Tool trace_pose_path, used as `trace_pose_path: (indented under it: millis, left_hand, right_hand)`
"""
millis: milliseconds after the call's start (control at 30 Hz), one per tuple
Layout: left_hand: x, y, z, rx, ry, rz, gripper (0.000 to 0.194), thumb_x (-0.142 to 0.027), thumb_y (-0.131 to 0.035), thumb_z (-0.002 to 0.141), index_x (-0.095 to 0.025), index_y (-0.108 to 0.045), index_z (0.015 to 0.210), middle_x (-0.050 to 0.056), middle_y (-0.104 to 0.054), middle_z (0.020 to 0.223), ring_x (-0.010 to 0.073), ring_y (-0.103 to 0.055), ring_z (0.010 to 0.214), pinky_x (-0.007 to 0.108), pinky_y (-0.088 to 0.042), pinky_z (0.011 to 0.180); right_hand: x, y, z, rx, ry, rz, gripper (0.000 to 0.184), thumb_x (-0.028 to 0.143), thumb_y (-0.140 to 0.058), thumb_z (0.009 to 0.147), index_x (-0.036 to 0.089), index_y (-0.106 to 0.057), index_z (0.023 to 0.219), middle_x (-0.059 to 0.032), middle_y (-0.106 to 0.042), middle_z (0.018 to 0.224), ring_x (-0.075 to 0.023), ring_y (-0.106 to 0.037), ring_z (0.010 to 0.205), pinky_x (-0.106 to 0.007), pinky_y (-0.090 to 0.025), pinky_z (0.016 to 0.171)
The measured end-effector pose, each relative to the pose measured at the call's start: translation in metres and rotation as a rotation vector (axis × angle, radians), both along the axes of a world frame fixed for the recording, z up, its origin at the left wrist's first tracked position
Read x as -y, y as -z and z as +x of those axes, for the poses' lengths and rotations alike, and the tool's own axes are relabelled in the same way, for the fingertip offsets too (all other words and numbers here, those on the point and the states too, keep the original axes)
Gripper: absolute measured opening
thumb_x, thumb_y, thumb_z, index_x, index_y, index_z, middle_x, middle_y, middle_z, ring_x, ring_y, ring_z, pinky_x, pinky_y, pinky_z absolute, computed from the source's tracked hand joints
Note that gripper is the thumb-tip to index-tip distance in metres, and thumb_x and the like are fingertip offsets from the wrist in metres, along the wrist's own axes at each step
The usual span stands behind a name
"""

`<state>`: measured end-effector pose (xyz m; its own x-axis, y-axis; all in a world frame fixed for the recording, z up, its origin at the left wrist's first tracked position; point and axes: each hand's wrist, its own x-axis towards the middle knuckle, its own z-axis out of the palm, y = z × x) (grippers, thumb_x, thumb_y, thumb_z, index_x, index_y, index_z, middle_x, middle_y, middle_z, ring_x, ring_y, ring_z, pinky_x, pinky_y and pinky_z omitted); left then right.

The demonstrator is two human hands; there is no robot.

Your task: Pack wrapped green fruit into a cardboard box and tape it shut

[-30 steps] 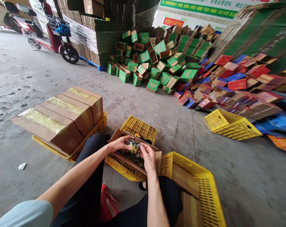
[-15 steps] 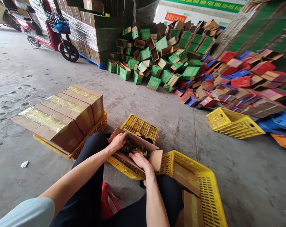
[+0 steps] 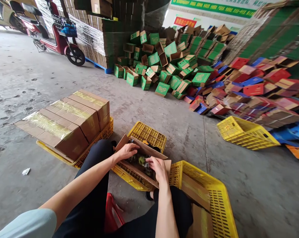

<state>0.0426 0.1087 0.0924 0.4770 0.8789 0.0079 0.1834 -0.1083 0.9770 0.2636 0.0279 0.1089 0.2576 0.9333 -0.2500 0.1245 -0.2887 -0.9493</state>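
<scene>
A long, narrow cardboard box (image 3: 149, 151) stands open between my knees, flaps raised, on an upturned yellow plastic crate (image 3: 129, 177). Inside lie dark and greenish rounded pieces (image 3: 141, 160), some with shiny clear wrapping; their kind is too small to make out. My left hand (image 3: 127, 151) reaches over the box's left end, fingers stretched toward the far wall and nothing visible in them. Above the contents at the right end is my right hand (image 3: 158, 167), its fingers slightly bent and apart, their tips touching or just over a wrapped piece.
Taped cartons (image 3: 72, 115) fill a yellow crate on the left. Another yellow crate (image 3: 220, 198) at right holds cartons. Farther off lie a tipped yellow crate (image 3: 246, 132), green boxes (image 3: 161, 88), red and blue boxes (image 3: 253, 89) and a red scooter (image 3: 50, 43). A red stool (image 3: 111, 211) is beneath me.
My left hand has moved right, further over the box. My right hand has lifted and shifted right, uncovering a yellowish-green piece in the middle. The whole view has shifted slightly.
</scene>
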Motion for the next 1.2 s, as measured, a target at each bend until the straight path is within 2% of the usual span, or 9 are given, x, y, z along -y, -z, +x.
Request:
trace_pose_path:
  millis: [133, 200, 267, 367, 533, 633, 733, 933, 1200]
  left_hand:
    - [0.006, -0.006, 0.002, 0.156, 0.143, -0.408, 0.047, -0.052, -0.068, 0.09, -0.021, -0.072, 0.125, 0.01, -0.071, 0.125, 0.0277, -0.067, 0.111, 0.033, -0.052, 0.089]
    - [0.009, -0.012, 0.002, 0.202, 0.232, -0.504, 0.055, -0.059, -0.069, 0.087, -0.019, -0.072, 0.126, 0.011, -0.072, 0.121, 0.0257, -0.069, 0.101, 0.031, -0.052, 0.081]
    - [0.011, -0.017, 0.002, 0.231, 0.301, -0.473, 0.059, -0.057, -0.079, 0.08, -0.016, -0.074, 0.122, 0.01, -0.074, 0.108, 0.0219, -0.068, 0.089, 0.028, -0.05, 0.074]
    - [0.011, -0.021, 0.003, 0.242, 0.264, -0.391, 0.06, -0.055, -0.085, 0.074, -0.013, -0.076, 0.116, 0.008, -0.074, 0.09, 0.0162, -0.063, 0.072, 0.025, -0.044, 0.064]
    - [0.007, -0.014, 0.004, 0.325, 0.13, -0.377, 0.056, -0.053, -0.088, 0.071, -0.01, -0.076, 0.105, 0.008, -0.074, 0.087, 0.0158, -0.064, 0.072, 0.025, -0.046, 0.068]
    - [0.005, -0.008, 0.005, 0.38, 0.084, -0.415, 0.056, -0.049, -0.092, 0.066, -0.011, -0.075, 0.103, 0.008, -0.074, 0.091, 0.0169, -0.066, 0.077, 0.027, -0.049, 0.074]
    - [0.005, -0.006, 0.005, 0.387, 0.043, -0.474, 0.057, -0.052, -0.09, 0.069, -0.014, -0.072, 0.108, 0.006, -0.073, 0.094, 0.0152, -0.066, 0.076, 0.026, -0.049, 0.072]
    - [0.009, -0.013, 0.004, 0.415, 0.167, -0.658, 0.061, -0.047, -0.094, 0.066, -0.016, -0.066, 0.112, 0.01, -0.072, 0.107, 0.0221, -0.072, 0.09, 0.034, -0.056, 0.081]
    - [0.004, -0.002, 0.005, 0.39, 0.123, -0.558, 0.05, -0.045, -0.096, 0.06, -0.014, -0.063, 0.081, 0.001, -0.068, 0.072, 0.0104, -0.062, 0.059, 0.024, -0.047, 0.062]
  right_hand:
    - [0.005, -0.013, 0.005, -0.289, 0.104, -0.026, 0.036, 0.056, -0.069, 0.073, 0.021, -0.075, 0.074, -0.0091, -0.08, 0.087, -0.0269, -0.075, 0.08, -0.033, -0.056, 0.065]
    - [0.006, -0.015, 0.003, -0.352, 0.116, -0.002, 0.031, 0.054, -0.072, 0.073, 0.023, -0.074, 0.075, -0.0083, -0.08, 0.088, -0.0284, -0.076, 0.084, -0.035, -0.057, 0.067]
    - [0.005, -0.016, 0.001, -0.351, 0.096, 0.041, 0.028, 0.052, -0.071, 0.076, 0.024, -0.075, 0.078, -0.0077, -0.08, 0.09, -0.0289, -0.076, 0.088, -0.038, -0.058, 0.073]
    - [0.004, -0.018, -0.004, -0.336, 0.074, 0.117, 0.025, 0.047, -0.074, 0.076, 0.026, -0.075, 0.09, -0.0061, -0.08, 0.102, -0.0281, -0.074, 0.1, -0.039, -0.058, 0.085]
    - [0.006, -0.022, -0.007, -0.349, 0.025, 0.049, 0.052, 0.048, -0.086, 0.068, 0.031, -0.072, 0.115, -0.0033, -0.078, 0.115, -0.0287, -0.069, 0.114, -0.039, -0.058, 0.091]
    - [0.008, -0.02, -0.007, -0.331, -0.018, 0.011, 0.051, 0.052, -0.089, 0.064, 0.027, -0.077, 0.107, -0.005, -0.079, 0.108, -0.0291, -0.072, 0.105, -0.039, -0.059, 0.086]
    - [0.007, -0.016, -0.007, -0.317, 0.031, 0.04, 0.048, 0.054, -0.09, 0.062, 0.025, -0.079, 0.099, -0.0052, -0.08, 0.101, -0.0284, -0.073, 0.095, -0.039, -0.06, 0.082]
    - [0.003, -0.009, -0.007, -0.276, 0.109, 0.101, 0.043, 0.056, -0.087, 0.065, 0.026, -0.079, 0.093, -0.0047, -0.079, 0.099, -0.028, -0.072, 0.091, -0.041, -0.061, 0.081]
    - [0.0, 0.001, -0.001, -0.136, 0.087, 0.153, 0.039, 0.056, -0.081, 0.073, 0.026, -0.08, 0.098, -0.0056, -0.08, 0.105, -0.0288, -0.071, 0.1, -0.038, -0.057, 0.085]
